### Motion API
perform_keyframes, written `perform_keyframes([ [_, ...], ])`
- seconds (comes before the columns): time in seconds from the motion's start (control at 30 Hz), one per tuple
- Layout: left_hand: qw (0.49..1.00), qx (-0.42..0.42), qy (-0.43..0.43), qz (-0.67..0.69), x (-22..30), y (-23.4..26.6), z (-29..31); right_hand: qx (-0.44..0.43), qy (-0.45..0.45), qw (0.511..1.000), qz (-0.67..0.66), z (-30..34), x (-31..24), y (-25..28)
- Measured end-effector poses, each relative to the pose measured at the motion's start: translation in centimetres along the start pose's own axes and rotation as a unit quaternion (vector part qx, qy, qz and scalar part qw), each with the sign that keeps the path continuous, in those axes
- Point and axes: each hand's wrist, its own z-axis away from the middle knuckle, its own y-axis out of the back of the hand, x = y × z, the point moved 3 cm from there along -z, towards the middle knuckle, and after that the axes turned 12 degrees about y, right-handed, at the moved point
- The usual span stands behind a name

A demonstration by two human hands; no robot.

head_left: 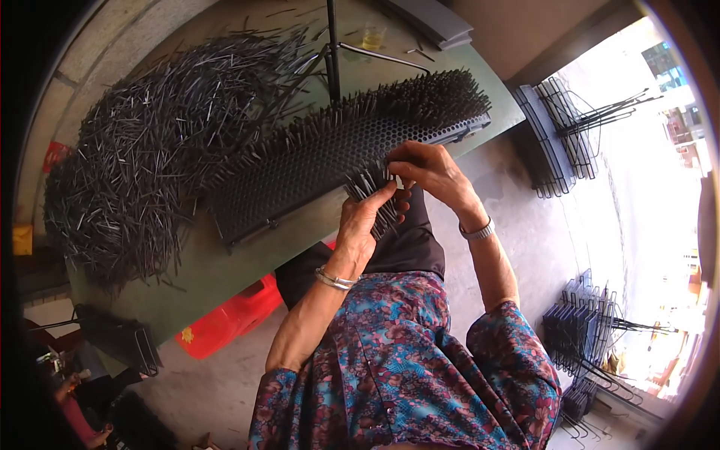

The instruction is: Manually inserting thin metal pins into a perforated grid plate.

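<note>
My left hand is closed around a bundle of thin dark strips, their ends fanning out above the thumb. At the top of that bundle my right hand pinches strip ends between thumb and fingers; how many it grips is hidden. Just beyond both hands lies a long black panel full of round holes, tilted across the table. Many similar dark strips stand upright in its far rows, packed most densely at the right end. The nearer holes hold none.
A large heap of loose strips covers the left of the green table. Behind the panel rise a dark metal pole and a glass of yellowish liquid. A red stool is below; wire racks stand right. People are at lower left.
</note>
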Motion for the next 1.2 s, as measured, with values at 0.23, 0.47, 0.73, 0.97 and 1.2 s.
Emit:
perform_keyframes([
  [0.23, 0.998, -0.004, 0.012, -0.065, 0.5, -0.1, 0.6, -0.001, 0.002, 1.000, -0.020, 0.4, -0.1, 0.2],
  [0.47, 0.996, 0.011, 0.019, -0.090, 0.6, 0.0, 0.7, 0.009, 0.007, 0.999, -0.045, 0.5, 0.2, 0.5],
  [0.73, 0.993, 0.011, 0.023, -0.114, 0.6, -0.2, 0.7, 0.006, -0.014, 0.999, -0.042, 0.7, 0.4, 0.9],
  [0.97, 0.999, 0.033, 0.032, -0.007, 0.1, 1.6, -1.4, 0.167, 0.044, 0.985, 0.021, 1.8, -0.7, 2.6],
  [1.2, 0.987, -0.058, 0.092, 0.115, -0.9, 1.9, -2.1, 0.375, 0.178, 0.870, 0.266, 1.3, -1.0, 6.5],
])
